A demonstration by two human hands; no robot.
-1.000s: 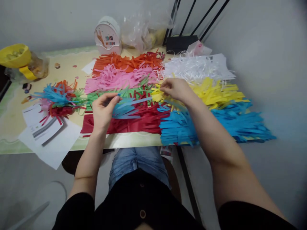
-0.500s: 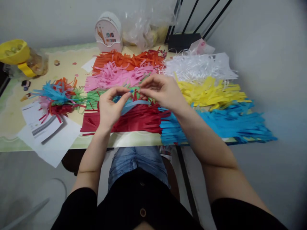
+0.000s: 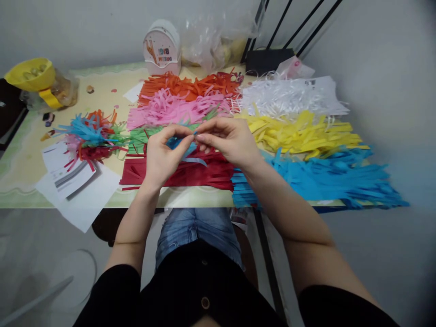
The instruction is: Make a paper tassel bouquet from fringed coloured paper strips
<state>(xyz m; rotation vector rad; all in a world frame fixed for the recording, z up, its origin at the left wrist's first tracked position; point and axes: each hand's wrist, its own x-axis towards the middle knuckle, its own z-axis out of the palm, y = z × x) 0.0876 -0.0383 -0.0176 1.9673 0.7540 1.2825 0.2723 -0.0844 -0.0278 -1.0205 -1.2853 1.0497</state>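
Note:
My left hand (image 3: 163, 154) and my right hand (image 3: 233, 138) meet fingertip to fingertip over the middle of the table. Between them they pinch a blue paper strip (image 3: 196, 160), whose loose end hangs below the fingers. Under the hands lie fringed piles of red paper (image 3: 184, 175) and green paper (image 3: 138, 138), partly covered by my wrists and fingers. To the left sits a multicoloured tassel bunch (image 3: 90, 136) of mixed strips. The right forearm passes over the blue fringed paper (image 3: 334, 177).
Beyond the hands lie pink fringe (image 3: 163, 109), orange fringe (image 3: 187, 86), yellow fringe (image 3: 303, 134) and white fringe (image 3: 286, 97). A round-topped box (image 3: 161, 47) and a plastic bag (image 3: 211, 45) stand behind. At left are white papers (image 3: 80, 195) overhanging the edge and a yellow bowl (image 3: 30, 77).
The fingertips of both hands have come together on the blue strip, where a gap was before. The whole view has shifted slightly, moving the table's things to the right.

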